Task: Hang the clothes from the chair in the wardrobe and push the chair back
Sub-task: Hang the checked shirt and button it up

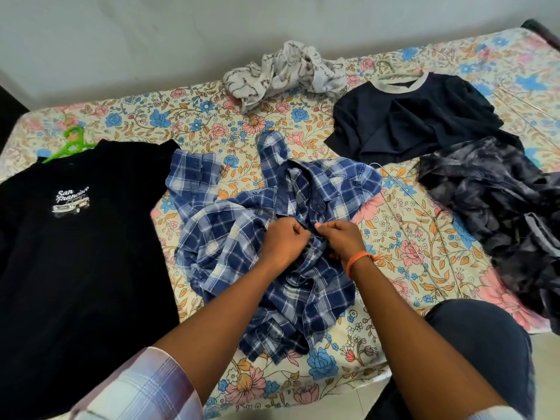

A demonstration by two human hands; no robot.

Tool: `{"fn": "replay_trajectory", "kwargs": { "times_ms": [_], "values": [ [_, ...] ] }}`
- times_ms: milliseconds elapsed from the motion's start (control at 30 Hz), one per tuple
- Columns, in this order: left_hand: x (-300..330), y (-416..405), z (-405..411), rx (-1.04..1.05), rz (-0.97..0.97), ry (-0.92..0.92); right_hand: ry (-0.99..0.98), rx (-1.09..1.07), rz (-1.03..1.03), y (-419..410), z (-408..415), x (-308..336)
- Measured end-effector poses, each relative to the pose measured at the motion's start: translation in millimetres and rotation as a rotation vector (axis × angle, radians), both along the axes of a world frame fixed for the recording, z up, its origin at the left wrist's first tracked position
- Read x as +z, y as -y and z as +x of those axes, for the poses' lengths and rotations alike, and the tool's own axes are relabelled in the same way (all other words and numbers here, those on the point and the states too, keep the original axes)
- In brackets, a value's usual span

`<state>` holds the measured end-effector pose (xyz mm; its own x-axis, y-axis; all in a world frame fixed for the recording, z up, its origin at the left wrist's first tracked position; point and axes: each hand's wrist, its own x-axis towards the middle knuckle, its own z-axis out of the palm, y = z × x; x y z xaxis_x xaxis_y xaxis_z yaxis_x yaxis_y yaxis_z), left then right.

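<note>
A blue plaid shirt (242,225) lies crumpled in the middle of the bed. My left hand (283,241) and my right hand (341,237) are side by side on its front, each pinching the fabric along the button strip. A black T-shirt with a white print (75,237) lies flat at the left on a green hanger (71,144). At the back right a navy T-shirt (415,119) rests on a pale hanger (391,71). A dark tie-dye garment (497,201) is heaped at the right. The chair and the wardrobe are out of view.
The bed has a floral sheet (188,116) and stands against a pale wall. A crumpled white patterned cloth (288,71) sits at the back. A thin wire hanger (424,237) lies on the sheet right of the plaid shirt. My knee (478,344) is at the bed's near edge.
</note>
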<state>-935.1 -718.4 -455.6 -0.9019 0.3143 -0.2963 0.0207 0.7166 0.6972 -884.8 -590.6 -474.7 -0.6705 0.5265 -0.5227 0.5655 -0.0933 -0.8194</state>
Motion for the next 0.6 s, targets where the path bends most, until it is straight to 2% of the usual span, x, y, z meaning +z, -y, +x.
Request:
{"fn": "replay_trajectory", "kwargs": {
  "times_ms": [133,267,400,600],
  "values": [
    [-3.1,-1.8,5.5,-0.029,-0.009,-0.012,-0.046,-0.125,-0.022,-0.9,-4.9,0.7],
    [1.7,-1.2,2.5,-0.009,0.022,-0.004,-0.108,-0.127,0.138,-4.1,-7.3,0.4],
    [10.9,-2.2,4.4,0.063,0.141,0.088,-0.112,-0.193,-0.003,-4.8,-5.9,1.1],
    [26.4,-4.8,2.8,0.117,0.229,0.104,-0.234,0.023,-0.052,-2.6,-11.4,33.0]
  ]
}}
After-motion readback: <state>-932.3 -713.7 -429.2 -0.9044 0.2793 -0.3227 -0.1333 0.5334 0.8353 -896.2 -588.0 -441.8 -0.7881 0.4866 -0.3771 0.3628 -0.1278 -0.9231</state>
